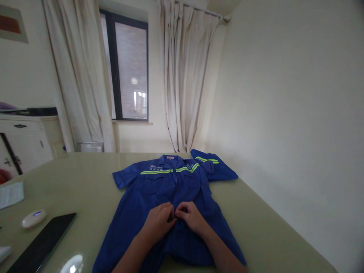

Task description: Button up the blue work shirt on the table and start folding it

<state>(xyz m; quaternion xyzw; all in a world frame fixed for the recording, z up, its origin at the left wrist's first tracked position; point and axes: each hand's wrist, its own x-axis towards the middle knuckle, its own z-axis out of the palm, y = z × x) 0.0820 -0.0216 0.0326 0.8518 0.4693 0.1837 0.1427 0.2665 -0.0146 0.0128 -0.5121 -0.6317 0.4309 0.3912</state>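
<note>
A blue short-sleeved work shirt [150, 184] lies spread face up, its collar at the far end and a yellow-green stripe across the chest. My left hand [160, 220] is closed in a pinch at the shirt's front opening, low on the body. Close beside it, my right hand [191, 217] pinches the other side of the same opening, thumb and forefinger together. The fingertips nearly meet, and any button between them is hidden. Behind the shirt's right sleeve is a second blue garment [224, 170], folded, with a similar stripe.
The shirt rests on a pale green table [273, 227] that runs along a wall on the right. To the left lie a black tablet-like slab [42, 242], a white oval device [34, 218] and a pale sheet [11, 194]. Curtains [184, 76] hang behind.
</note>
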